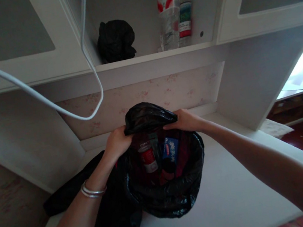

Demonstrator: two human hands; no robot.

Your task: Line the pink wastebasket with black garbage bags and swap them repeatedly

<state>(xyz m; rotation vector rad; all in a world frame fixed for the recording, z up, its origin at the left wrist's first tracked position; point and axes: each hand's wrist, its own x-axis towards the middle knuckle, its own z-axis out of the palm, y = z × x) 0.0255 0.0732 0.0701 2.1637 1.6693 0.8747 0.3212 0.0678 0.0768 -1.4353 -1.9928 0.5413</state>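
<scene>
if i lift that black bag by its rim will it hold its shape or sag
Likely sags: the black bag is thin crinkled film, already slumped on the desk. The bottles inside probably make it bottom-heavy. Left hand and right hand pinch its rim, which folds limply.

Both bare arms reach forward, converging. The left hand (117, 143) is clenched, with bangles on its wrist; the right hand (185, 120) is closed too, knuckles up.

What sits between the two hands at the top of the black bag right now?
In the head view, the left hand and right hand pinch the black bag at its rim; a folded flap of bag plastic spans between them, nothing else.
</scene>
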